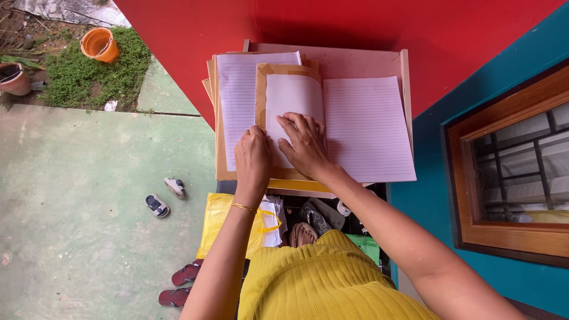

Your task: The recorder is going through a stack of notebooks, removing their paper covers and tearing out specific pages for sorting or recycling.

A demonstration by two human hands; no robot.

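An open lined notebook (361, 127) lies mid-counter (355, 59). Right hand (305, 145) presses spread, released fingers (290, 124) flat on its brown-paper cover flap (287, 74); left hand (252, 157) pinches the flap's left edge.

Red wall (355, 24) at top; teal wall (438, 148) at right, fitted with 1 wood-framed window (510, 172) behind dark bars. Green-tinted concrete floor (89, 195) at left, in even daylight. Grass patch (89, 71) at upper left, with 1 orange pot (99, 44) and 1 brown pot (13, 78). Loose footwear on the floor: 2 small shoes (166, 197), 2 red sandals (181, 284). Pale wooden desk (355, 62) against the red wall.
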